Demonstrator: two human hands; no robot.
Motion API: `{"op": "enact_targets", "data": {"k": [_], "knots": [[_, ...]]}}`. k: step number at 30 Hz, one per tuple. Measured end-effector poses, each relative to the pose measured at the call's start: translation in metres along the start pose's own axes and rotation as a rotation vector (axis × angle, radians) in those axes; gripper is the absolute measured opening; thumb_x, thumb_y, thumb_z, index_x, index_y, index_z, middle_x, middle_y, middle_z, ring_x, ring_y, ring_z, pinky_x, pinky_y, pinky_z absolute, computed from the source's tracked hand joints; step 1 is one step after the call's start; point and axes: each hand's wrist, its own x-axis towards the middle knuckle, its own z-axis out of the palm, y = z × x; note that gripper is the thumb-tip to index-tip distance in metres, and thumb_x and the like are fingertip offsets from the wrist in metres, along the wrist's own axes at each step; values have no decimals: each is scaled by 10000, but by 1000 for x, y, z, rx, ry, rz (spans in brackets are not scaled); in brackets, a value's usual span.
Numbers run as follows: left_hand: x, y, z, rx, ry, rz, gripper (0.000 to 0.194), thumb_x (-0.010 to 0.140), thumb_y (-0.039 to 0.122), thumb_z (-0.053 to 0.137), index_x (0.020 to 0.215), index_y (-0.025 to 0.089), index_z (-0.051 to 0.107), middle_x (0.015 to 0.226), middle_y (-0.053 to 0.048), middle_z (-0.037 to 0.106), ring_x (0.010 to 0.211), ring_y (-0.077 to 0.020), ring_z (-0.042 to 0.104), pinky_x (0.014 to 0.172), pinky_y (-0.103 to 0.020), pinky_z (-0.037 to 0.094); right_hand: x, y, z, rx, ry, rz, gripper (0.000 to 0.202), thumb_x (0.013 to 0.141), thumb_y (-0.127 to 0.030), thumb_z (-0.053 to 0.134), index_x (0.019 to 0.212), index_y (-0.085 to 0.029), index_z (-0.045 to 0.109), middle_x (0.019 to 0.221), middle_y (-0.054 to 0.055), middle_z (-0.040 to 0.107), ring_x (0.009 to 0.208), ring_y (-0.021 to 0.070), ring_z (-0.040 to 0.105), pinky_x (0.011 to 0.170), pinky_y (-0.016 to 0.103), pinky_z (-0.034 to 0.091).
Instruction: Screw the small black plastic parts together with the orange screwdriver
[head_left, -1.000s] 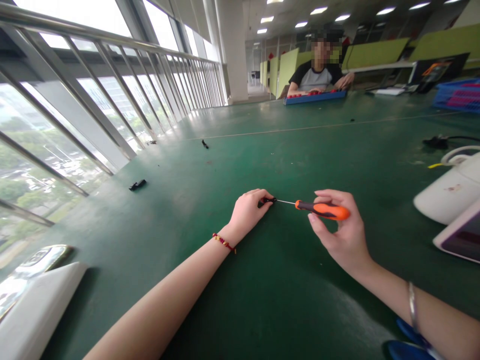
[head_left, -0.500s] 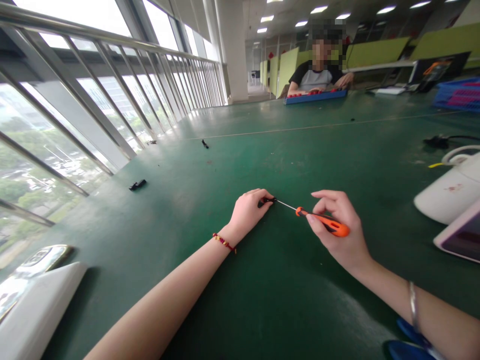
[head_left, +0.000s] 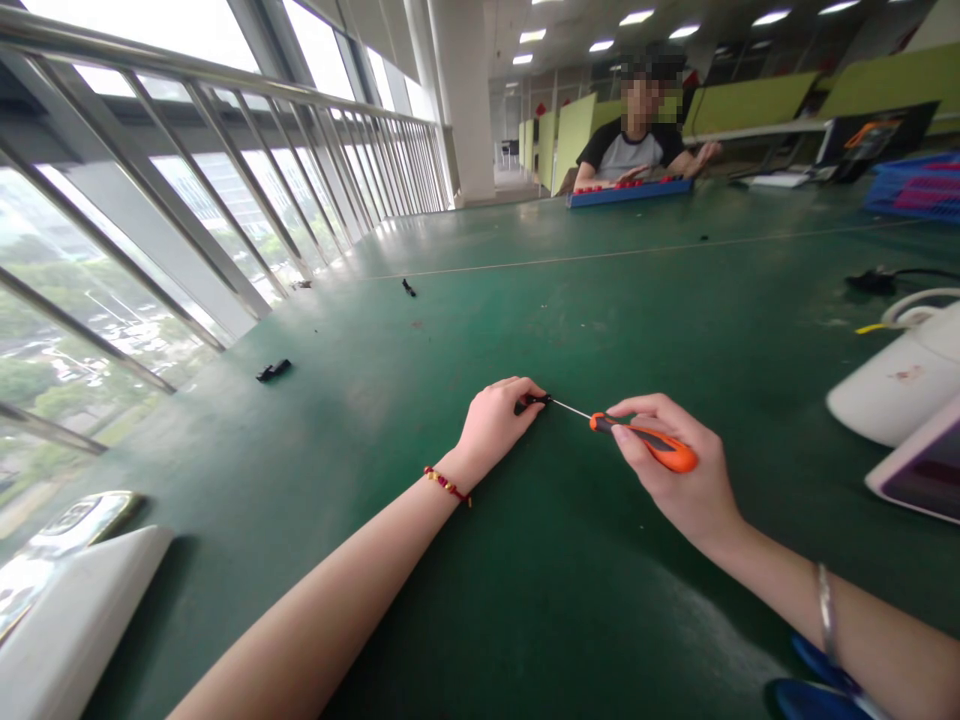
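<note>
My left hand (head_left: 501, 412) rests on the green table and pinches a small black part (head_left: 531, 402) between thumb and fingers; most of it is hidden by them. An orange and black screwdriver (head_left: 660, 448) lies in my right hand (head_left: 686, 465), with thumb and fingers closed around its handle. Its thin metal shaft points left, and the tip meets the right end of the black part. Whether the tip sits in a screw is too small to tell.
Two loose black pieces lie farther off, one at left (head_left: 274, 370) and one beyond it (head_left: 409, 288). A white box (head_left: 90, 620) stands at lower left. A white rounded object (head_left: 892, 385) is at right. Across the table sits a person behind a blue tray (head_left: 630, 194).
The fingers of my right hand, lifted off the screwdriver handle before, have closed down onto it. My left hand stays put. The person opposite has raised one hand slightly outward.
</note>
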Motion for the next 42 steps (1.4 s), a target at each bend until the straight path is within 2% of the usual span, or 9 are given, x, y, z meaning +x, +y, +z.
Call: {"op": "enact_targets", "data": {"k": [5, 9, 11, 16, 21, 27, 32, 38, 42], "knots": [[0, 0, 0, 9, -2, -2, 112, 815, 194, 588, 890, 207, 670, 909, 0, 713, 816, -156, 647, 738, -267, 498, 2, 0, 0, 51, 151, -70, 308, 754, -261, 653, 1044, -229, 555, 845, 25, 608, 779, 195, 595, 738, 354, 481], [0, 1, 0, 9, 1, -1, 118, 816, 194, 584, 895, 211, 671, 908, 1, 713, 823, -157, 647, 742, -265, 499, 2, 0, 0, 37, 47, 2, 115, 808, -291, 602, 905, -232, 586, 677, -5, 587, 631, 170, 569, 631, 326, 465], [0, 1, 0, 13, 0, -3, 120, 817, 195, 584, 897, 213, 671, 913, 0, 713, 827, -158, 648, 748, -266, 501, 1, -2, 0, 16, 65, -11, 91, 808, -291, 606, 876, -231, 591, 691, 4, 599, 641, 171, 578, 612, 316, 459], [0, 0, 0, 25, -3, 5, 119, 817, 197, 586, 898, 216, 671, 916, 3, 713, 828, -156, 648, 747, -264, 501, 1, -6, 1, 158, 177, -90, 424, 758, -219, 646, 1144, -231, 472, 777, -7, 551, 673, 157, 574, 622, 303, 487], [0, 1, -1, 13, -1, 5, 120, 819, 196, 581, 896, 217, 671, 918, 5, 713, 833, -151, 648, 751, -258, 502, 1, -3, -1, 40, 53, 28, 105, 821, -308, 598, 880, -222, 589, 605, -25, 542, 533, 134, 522, 525, 279, 437], [0, 1, -1, 16, -10, -3, 123, 818, 199, 583, 899, 216, 673, 928, 2, 715, 839, -159, 652, 757, -271, 511, 2, -4, 0, 111, 150, -90, 364, 766, -272, 648, 1098, -229, 507, 815, 14, 571, 724, 178, 600, 679, 330, 516], [0, 1, -1, 15, -9, -9, 126, 819, 198, 580, 903, 221, 672, 931, 5, 715, 846, -155, 654, 769, -268, 512, 1, -3, -1, 10, 13, 11, 108, 832, -320, 583, 893, -230, 583, 598, -30, 538, 549, 142, 531, 578, 296, 462], [0, 1, 0, 19, 0, 0, 122, 814, 191, 590, 900, 210, 674, 924, -1, 716, 832, -158, 652, 760, -273, 515, 2, -3, 1, 94, 113, -77, 349, 758, -244, 645, 1081, -225, 515, 796, 1, 574, 720, 167, 595, 690, 312, 503], [0, 3, -1, 14, -3, -9, 121, 817, 192, 584, 900, 212, 670, 926, 1, 717, 840, -158, 653, 761, -269, 511, 2, -2, 1, 13, 1, -3, 123, 819, -310, 595, 908, -228, 582, 649, -18, 581, 588, 150, 556, 590, 291, 464]]}}
